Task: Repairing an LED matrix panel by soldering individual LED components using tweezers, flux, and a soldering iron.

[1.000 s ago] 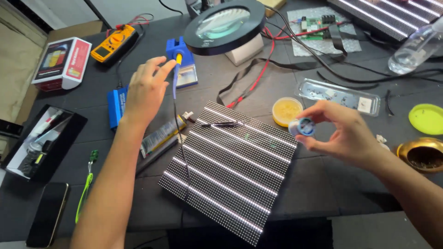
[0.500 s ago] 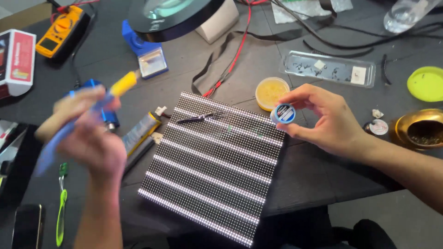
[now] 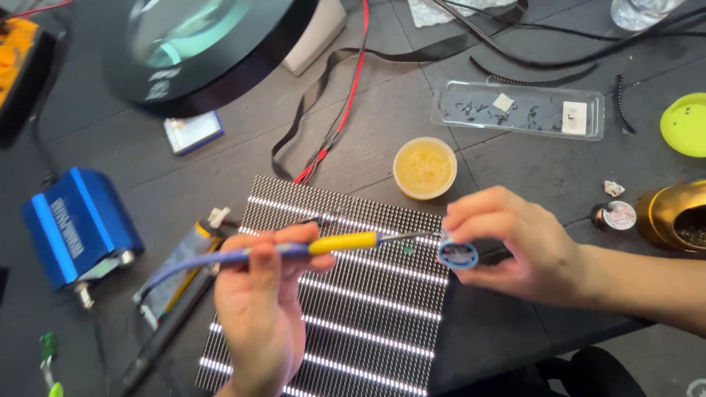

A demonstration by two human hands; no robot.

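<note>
The dark grey wood-grain tabletop spreads out under both hands and is crowded with gear. Directly beneath the two grips lies a flat, black rectangular LED panel with bright white rows of dots, tilted slightly on the surface. Far up and to the left of the grips looms a round black magnifier lamp with a greenish lens, and left of the left grip sits a blue ribbed metal box. Above the right grip, well apart, rests a long clear plastic tray of small dark parts; nearer, just above the space between the grips, stands a small round tub of yellow paste, with red and black wires trailing beside it. The left hand has its grip clamped on a slim soldering iron with a blue handle and yellow collar, held level, its metal tip reaching toward the right hand. The right hand has its grip closed on a small blue-rimmed solder spool, just beside the iron's tip, above the panel's right edge.
</note>
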